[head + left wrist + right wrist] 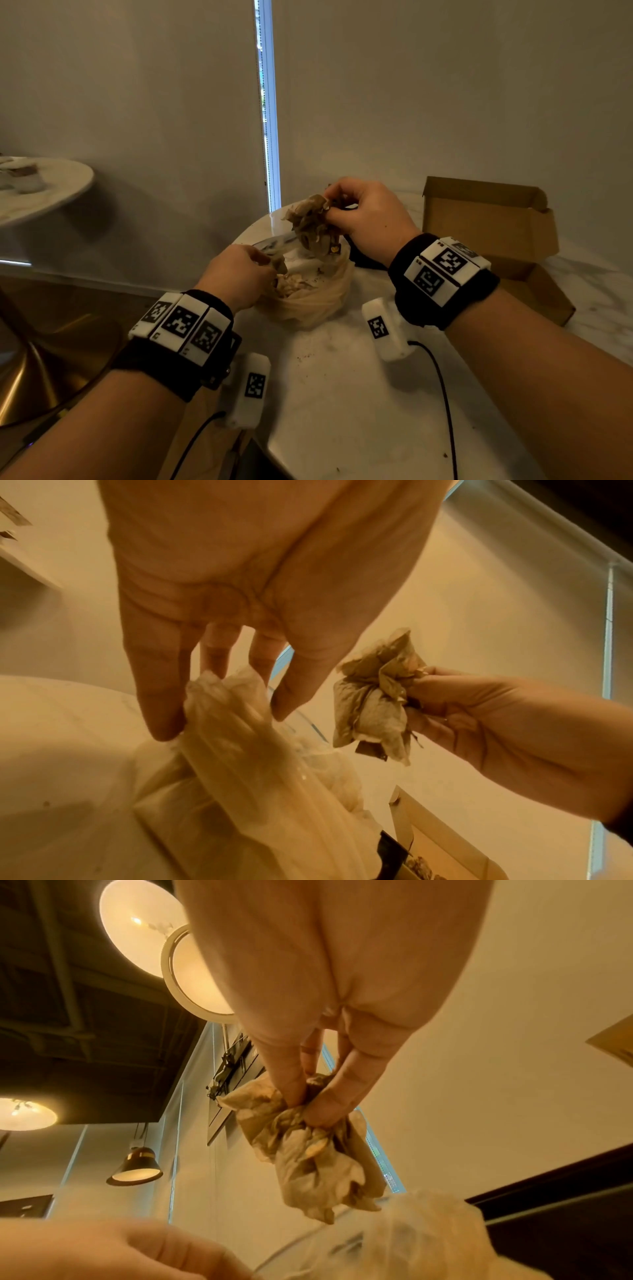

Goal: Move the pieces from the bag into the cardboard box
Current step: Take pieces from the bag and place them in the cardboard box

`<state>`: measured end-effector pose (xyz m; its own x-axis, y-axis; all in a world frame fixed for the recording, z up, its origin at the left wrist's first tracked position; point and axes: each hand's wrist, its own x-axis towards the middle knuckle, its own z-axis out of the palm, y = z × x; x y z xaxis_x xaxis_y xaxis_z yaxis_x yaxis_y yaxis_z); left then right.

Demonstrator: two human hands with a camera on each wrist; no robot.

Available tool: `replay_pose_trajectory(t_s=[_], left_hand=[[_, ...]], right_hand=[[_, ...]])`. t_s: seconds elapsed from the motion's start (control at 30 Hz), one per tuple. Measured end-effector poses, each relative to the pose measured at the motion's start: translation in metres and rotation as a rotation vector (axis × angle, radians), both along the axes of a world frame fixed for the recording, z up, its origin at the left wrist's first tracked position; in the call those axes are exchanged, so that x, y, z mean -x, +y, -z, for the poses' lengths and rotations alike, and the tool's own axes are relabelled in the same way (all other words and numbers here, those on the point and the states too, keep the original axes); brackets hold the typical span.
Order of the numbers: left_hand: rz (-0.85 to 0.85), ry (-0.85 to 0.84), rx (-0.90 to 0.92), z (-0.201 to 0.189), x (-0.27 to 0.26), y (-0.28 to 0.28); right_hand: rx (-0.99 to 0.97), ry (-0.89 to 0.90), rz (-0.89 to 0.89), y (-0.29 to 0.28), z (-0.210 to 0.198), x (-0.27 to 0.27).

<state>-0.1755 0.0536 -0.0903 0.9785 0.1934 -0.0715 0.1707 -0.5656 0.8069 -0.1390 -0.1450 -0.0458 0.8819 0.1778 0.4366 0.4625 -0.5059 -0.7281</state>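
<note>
- Right hand (366,219), centre of the head view: fingers and thumb curled tight round a clump of pieces (311,222), crumpled tan sachet-like packets, held clear above the bag's mouth.
- Left hand (239,274), just left of centre: fingers pinch the gathered rim of the bag (308,301). The left wrist view shows fingertips (164,723) closed on the bunched plastic (219,696).
- Bag sits on the pale surface (342,394), mid-frame, translucent, slumped, more pieces visible inside.
- Cardboard box (493,226) stands open at right of the frame, lid flap up, well apart from the bag. Its inside is hidden in the head view; the left wrist view catches a corner at lower right with something brownish in it, too blurred to name.
- Step in hand, as I judge it: carry the lifted clump over to the box.
- To do it well: keep the left pinch firm so the bag neither tips nor trails after the clump.
- The clump hangs loose below the right fingers (325,1096); one dark tag dangles. Likely to shed a packet if swung. Cup under it or move level and slow.
- Clear the near wall of the box before releasing; drop low inside, not from height.
- Crumbs speckle the surface near the bag; light stuff, expect more spill.
</note>
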Motion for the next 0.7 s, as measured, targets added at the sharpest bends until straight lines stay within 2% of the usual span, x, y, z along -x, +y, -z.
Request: replay_pose_trajectory(t_s=[0.13, 0.23, 0.33, 0.4, 0.47, 0.57, 0.6, 0.7], left_hand=[[-0.011, -0.038, 0.012, -0.001, -0.001, -0.002], [-0.106, -0.228, -0.05, 0.006, -0.007, 0.002], [-0.146, -0.549, 0.144, 0.003, -0.004, -0.014], [-0.106, -0.613, 0.392, -0.005, 0.0, -0.038], [-0.032, -0.47, 0.749, -0.013, 0.0, -0.063], [0.157, -0.075, 1.223, -0.02, -0.007, -0.09], [0.254, 0.01, 1.336, -0.019, -0.009, -0.1], [0.491, 0.126, 1.553, -0.01, -0.019, -0.127]], right_hand=[[-0.046, -0.02, -0.02, -0.003, -0.01, 0.001], [-0.07, -0.023, -0.031, -0.005, -0.014, 0.002], [-0.098, -0.032, -0.045, -0.01, -0.021, 0.006], [-0.123, -0.036, -0.055, -0.017, -0.027, 0.011], [-0.149, -0.04, -0.056, -0.026, -0.033, 0.017], [-0.177, -0.046, -0.037, -0.042, -0.036, 0.025], [-0.164, -0.047, -0.014, -0.048, -0.035, 0.028], [-0.043, -0.02, 0.075, -0.068, -0.026, 0.034]])
